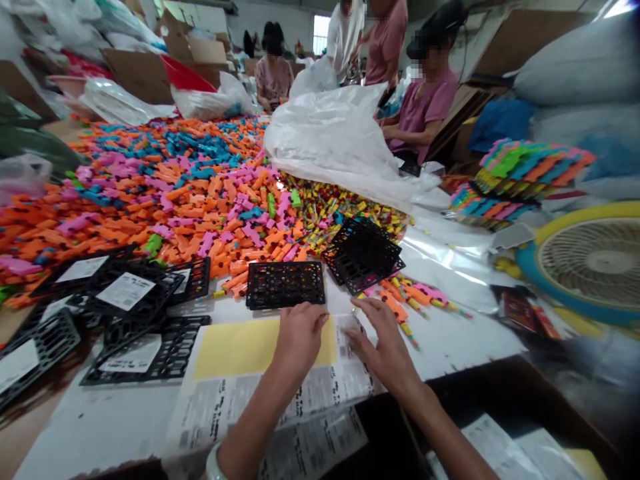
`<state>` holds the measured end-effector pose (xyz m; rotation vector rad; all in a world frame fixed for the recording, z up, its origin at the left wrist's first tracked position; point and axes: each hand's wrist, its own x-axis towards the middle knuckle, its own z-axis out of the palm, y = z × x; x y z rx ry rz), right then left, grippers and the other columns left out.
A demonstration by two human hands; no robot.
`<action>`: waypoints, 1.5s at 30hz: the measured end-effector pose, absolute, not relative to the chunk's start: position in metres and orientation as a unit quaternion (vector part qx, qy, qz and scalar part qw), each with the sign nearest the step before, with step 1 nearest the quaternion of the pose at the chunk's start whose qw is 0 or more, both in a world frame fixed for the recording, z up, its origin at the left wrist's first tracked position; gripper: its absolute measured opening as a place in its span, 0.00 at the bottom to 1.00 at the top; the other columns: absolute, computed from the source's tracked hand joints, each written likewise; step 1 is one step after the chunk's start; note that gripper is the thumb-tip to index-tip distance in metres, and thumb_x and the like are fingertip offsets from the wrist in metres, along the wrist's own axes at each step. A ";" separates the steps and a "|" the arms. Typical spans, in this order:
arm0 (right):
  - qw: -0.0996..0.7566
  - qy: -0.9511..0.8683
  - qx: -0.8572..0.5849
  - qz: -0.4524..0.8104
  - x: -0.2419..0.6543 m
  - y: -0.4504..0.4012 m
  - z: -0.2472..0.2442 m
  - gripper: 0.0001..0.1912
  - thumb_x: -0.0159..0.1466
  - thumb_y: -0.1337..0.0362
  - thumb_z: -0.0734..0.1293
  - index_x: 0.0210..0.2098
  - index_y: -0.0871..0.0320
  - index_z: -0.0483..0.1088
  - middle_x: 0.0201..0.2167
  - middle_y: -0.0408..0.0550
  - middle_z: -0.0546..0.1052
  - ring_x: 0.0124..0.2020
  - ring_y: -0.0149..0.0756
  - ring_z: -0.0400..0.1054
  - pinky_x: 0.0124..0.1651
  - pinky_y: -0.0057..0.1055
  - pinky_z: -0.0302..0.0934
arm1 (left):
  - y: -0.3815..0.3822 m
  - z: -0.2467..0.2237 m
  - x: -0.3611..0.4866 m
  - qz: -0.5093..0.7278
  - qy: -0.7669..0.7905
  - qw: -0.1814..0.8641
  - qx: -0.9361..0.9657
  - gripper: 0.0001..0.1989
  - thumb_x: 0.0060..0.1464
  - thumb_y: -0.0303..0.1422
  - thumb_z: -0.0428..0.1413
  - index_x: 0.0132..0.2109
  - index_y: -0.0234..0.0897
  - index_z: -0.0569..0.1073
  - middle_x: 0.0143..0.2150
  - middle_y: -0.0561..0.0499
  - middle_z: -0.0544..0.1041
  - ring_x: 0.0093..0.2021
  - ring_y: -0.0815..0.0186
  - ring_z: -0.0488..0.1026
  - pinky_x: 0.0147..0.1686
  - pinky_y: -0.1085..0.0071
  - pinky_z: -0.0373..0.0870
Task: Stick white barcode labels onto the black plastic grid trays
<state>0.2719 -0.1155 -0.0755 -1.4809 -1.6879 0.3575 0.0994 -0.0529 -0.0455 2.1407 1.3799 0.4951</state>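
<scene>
A sheet of printed white labels [215, 407] with a bare yellow backing strip [235, 348] lies at the table's front edge. My left hand [301, 337] rests over this strip, its fingertips pinched together near the sheet's far edge; what they hold, if anything, is too small to make out. To its right, my right hand [387, 340] is above the sheet's right end, with thumb and fingers apart beside a printed label. Just beyond my hands sits a black plastic lattice tray [285, 285]. More black trays [365, 250] lie stacked askew to its right.
Black trays with white labels [125, 291] pile up at left. Behind lies a heap of small orange, pink and blue plastic toys [200, 193]. A large plastic bag [330, 133], a fan [600, 260] and filled trays [530, 167] stand right. Several people are beyond.
</scene>
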 end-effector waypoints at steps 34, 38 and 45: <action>0.593 -0.614 -0.517 0.065 0.310 -0.124 -0.022 0.06 0.67 0.70 0.59 0.37 0.52 0.62 0.36 0.47 0.74 0.41 0.40 0.71 0.45 0.42 0.67 | -0.017 -0.062 0.092 0.157 0.560 0.083 0.809 0.22 0.56 0.21 0.48 0.58 0.32 0.66 0.62 0.36 0.65 0.62 0.54 0.61 0.58 0.58 0.56; 0.558 -0.643 -0.520 0.064 0.299 -0.112 -0.038 0.06 0.68 0.70 0.58 0.38 0.53 0.63 0.37 0.46 0.73 0.41 0.35 0.70 0.45 0.35 0.65 | 0.020 -0.050 0.070 0.036 0.546 0.036 0.836 0.38 0.47 0.24 0.61 0.65 0.33 0.57 0.68 0.35 0.56 0.68 0.50 0.51 0.65 0.50 0.44; 0.543 -0.630 -0.536 0.143 0.284 -0.093 -0.051 0.03 0.70 0.67 0.58 0.39 0.54 0.63 0.39 0.46 0.72 0.42 0.34 0.69 0.45 0.33 0.64 | 0.030 -0.040 0.057 0.095 0.569 -0.030 0.816 0.29 0.47 0.31 0.64 0.56 0.31 0.68 0.50 0.37 0.71 0.54 0.48 0.66 0.56 0.54 0.59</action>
